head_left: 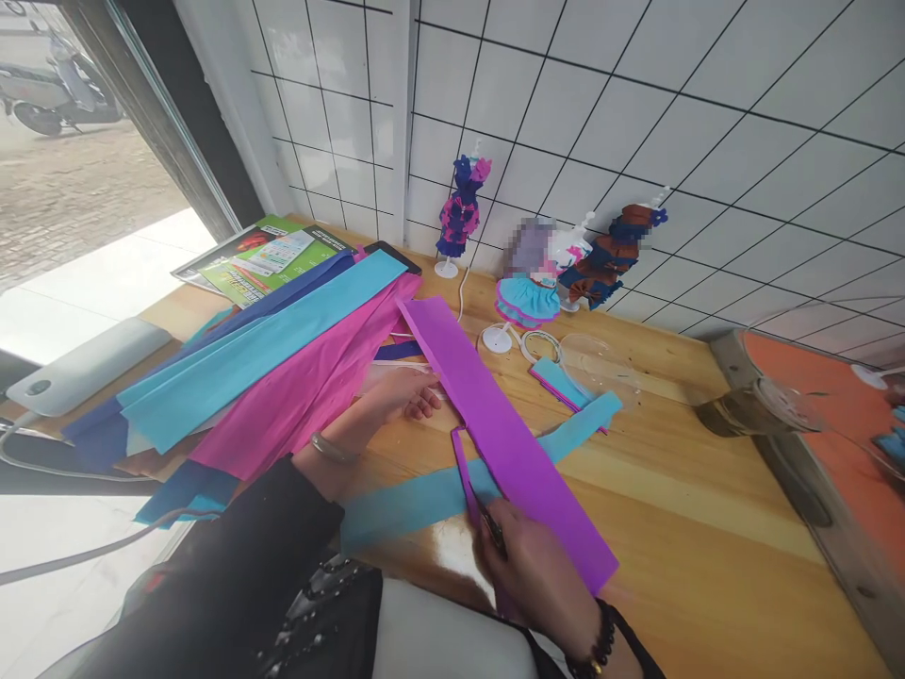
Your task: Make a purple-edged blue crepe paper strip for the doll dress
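Observation:
A long purple strip of crepe-like sheet slants across the table in front of me. My left hand pinches its left edge near the upper part, fingers curled. Closed around dark scissors, my right hand is at the strip's lower left edge; the blades are mostly hidden. A narrow purple sliver hangs partly separated along that edge. Beneath the purple strip lies a light blue strip, running crosswise.
On the left are piled blue and pink strips, beside a white device and green printed packaging. Small dress forms stand along the tiled wall. A folded blue piece and an amber cup are to the right.

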Tool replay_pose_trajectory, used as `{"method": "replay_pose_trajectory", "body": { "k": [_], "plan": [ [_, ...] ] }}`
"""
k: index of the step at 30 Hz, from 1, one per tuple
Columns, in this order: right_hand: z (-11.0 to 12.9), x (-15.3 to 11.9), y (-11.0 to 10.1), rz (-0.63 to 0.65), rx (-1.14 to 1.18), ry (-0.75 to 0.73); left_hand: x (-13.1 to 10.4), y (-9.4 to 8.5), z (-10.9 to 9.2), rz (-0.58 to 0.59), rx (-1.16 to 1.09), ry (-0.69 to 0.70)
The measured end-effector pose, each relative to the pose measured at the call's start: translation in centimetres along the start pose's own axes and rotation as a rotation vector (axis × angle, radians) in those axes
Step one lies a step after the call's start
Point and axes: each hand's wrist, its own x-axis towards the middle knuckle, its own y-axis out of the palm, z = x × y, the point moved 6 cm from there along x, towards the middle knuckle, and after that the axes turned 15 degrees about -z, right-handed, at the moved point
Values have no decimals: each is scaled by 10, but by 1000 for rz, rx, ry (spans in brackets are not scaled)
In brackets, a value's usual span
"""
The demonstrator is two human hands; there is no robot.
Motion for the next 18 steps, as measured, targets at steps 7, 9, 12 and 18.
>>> {"method": "replay_pose_trajectory", "body": {
  "k": [7, 9, 12, 18],
  "plan": [
    [-21, -12, -15, 179, 88, 124, 2, 3, -2, 8, 54, 45],
    [-25, -16, -16, 196, 105, 134, 3, 3, -1, 4, 67, 46],
    [-31, -19, -16, 181, 150, 148, 4, 1, 0, -18, 97, 55],
    [-41, -6, -28, 55, 237, 250, 2, -2, 1, -78, 149, 94]
  ]
}}
